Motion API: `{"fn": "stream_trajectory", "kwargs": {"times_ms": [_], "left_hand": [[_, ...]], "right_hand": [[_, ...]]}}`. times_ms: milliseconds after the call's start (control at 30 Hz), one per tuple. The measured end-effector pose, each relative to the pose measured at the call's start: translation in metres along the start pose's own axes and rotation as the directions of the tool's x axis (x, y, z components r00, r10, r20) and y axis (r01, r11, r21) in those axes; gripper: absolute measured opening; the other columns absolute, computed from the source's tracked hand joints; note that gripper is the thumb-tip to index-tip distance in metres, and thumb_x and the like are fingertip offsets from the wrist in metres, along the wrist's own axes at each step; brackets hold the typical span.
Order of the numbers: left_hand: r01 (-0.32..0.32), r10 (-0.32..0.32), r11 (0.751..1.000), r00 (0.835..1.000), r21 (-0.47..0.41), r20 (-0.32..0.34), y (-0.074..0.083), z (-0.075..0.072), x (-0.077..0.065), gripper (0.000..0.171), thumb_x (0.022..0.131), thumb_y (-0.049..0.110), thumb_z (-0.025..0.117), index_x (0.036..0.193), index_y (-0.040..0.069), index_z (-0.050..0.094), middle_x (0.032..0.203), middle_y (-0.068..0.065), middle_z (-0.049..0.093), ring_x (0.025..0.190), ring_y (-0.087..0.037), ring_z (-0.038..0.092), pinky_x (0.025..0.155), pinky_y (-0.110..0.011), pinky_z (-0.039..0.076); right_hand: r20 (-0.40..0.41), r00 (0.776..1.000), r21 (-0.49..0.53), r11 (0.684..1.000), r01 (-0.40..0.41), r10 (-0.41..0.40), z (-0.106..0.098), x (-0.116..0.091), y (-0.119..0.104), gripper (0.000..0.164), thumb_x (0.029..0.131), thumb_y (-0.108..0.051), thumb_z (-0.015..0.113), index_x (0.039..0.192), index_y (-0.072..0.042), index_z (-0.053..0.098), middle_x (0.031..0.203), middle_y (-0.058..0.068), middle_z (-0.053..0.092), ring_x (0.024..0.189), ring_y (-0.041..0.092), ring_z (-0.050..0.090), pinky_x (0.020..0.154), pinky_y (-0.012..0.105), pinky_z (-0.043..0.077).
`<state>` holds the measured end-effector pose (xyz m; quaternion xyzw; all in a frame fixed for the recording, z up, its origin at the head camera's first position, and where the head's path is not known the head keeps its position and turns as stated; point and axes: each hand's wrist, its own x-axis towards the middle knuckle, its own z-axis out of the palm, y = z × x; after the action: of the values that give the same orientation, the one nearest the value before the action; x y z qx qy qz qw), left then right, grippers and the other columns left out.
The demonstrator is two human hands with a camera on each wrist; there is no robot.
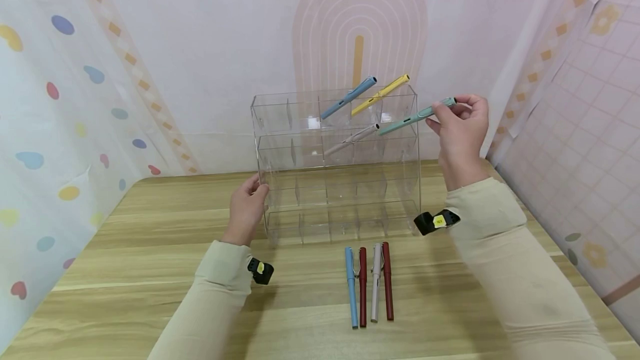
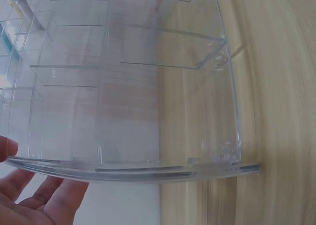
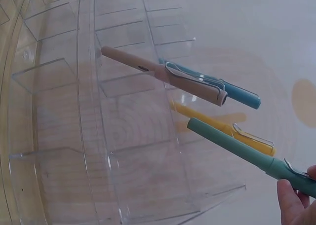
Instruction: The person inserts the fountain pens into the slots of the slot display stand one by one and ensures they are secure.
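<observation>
Head view has the right hand (image 1: 461,129) pinching a green pen (image 1: 414,118) right of centre, the left hand (image 1: 246,207) gripping a clear rack (image 1: 340,166) mid-frame; left wrist view shows that grip lower left, right wrist view the pen lower right

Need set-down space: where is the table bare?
Bare: table left of left sleeve; between left wrist camera and light blue pen. Crowded: upper right of rack, three leaning pens plus the green pen in right hand.

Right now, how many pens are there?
8: blue pen, yellow pen and pale pen in the clear rack; green pen in the right hand; sky-blue pen, red pen, grey pen and another red pen on the table.
</observation>
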<state>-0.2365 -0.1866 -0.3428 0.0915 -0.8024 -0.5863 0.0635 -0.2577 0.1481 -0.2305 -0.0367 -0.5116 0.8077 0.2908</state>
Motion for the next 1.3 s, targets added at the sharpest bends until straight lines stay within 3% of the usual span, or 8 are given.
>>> {"fn": "stream_trajectory", "kwargs": {"times_ms": [267, 667, 900, 1133, 1300], "left_hand": [[-0.012, 0.014, 0.999, 0.999, 0.053, -0.038, 0.002, 0.003, -0.002, 0.043, 0.100, 0.018, 0.042, 0.141, 0.008, 0.049, 0.121, -0.015, 0.053, 0.081, -0.014, 0.045, 0.072, -0.024, 0.048], [-0.007, 0.012, 0.998, 0.998, 0.066, -0.066, 0.004, 0.006, -0.003, 0.043, 0.100, 0.019, 0.042, 0.141, 0.008, 0.049, 0.123, -0.015, 0.054, 0.081, -0.014, 0.044, 0.067, -0.020, 0.045], [-0.004, 0.010, 0.998, 0.997, 0.068, -0.078, 0.003, 0.007, -0.002, 0.040, 0.101, 0.019, 0.044, 0.138, 0.009, 0.052, 0.118, -0.014, 0.055, 0.069, -0.009, 0.043, 0.064, -0.019, 0.044], [-0.011, 0.016, 0.998, 0.997, 0.068, -0.075, 0.002, 0.008, -0.003, 0.040, 0.101, 0.021, 0.044, 0.138, 0.008, 0.052, 0.117, -0.014, 0.056, 0.071, -0.010, 0.044, 0.066, -0.021, 0.045], [-0.014, 0.018, 0.998, 0.997, 0.055, -0.075, 0.002, 0.009, -0.003, 0.040, 0.101, 0.021, 0.045, 0.138, 0.008, 0.053, 0.114, -0.013, 0.056, 0.070, -0.010, 0.045, 0.062, -0.020, 0.042]], "right_hand": [[0.008, 1.000, -0.057, 0.998, -0.017, 0.018, 0.014, -0.001, 0.015, 0.029, 0.086, 0.005, 0.064, 0.095, -0.013, 0.044, 0.088, 0.003, 0.047, 0.077, 0.012, 0.054, 0.067, 0.022, 0.055], [0.022, 0.998, -0.109, 0.993, -0.048, 0.051, 0.027, -0.006, 0.033, 0.030, 0.086, 0.006, 0.063, 0.092, -0.015, 0.042, 0.086, 0.003, 0.047, 0.079, 0.011, 0.055, 0.068, 0.021, 0.054], [0.013, 0.997, -0.130, 0.989, -0.067, 0.070, 0.029, -0.008, 0.042, 0.031, 0.086, 0.007, 0.062, 0.092, -0.015, 0.042, 0.086, 0.003, 0.045, 0.078, 0.011, 0.052, 0.068, 0.021, 0.054], [0.000, 0.996, -0.151, 0.985, -0.088, 0.089, 0.029, -0.010, 0.049, 0.031, 0.086, 0.005, 0.063, 0.092, -0.016, 0.041, 0.087, 0.002, 0.045, 0.078, 0.010, 0.052, 0.076, 0.029, 0.055], [0.005, 0.996, -0.177, 0.980, -0.088, 0.091, 0.027, -0.011, 0.053, 0.029, 0.087, 0.003, 0.063, 0.093, -0.016, 0.041, 0.089, 0.002, 0.044, 0.081, 0.011, 0.052, 0.074, 0.024, 0.054]]}}
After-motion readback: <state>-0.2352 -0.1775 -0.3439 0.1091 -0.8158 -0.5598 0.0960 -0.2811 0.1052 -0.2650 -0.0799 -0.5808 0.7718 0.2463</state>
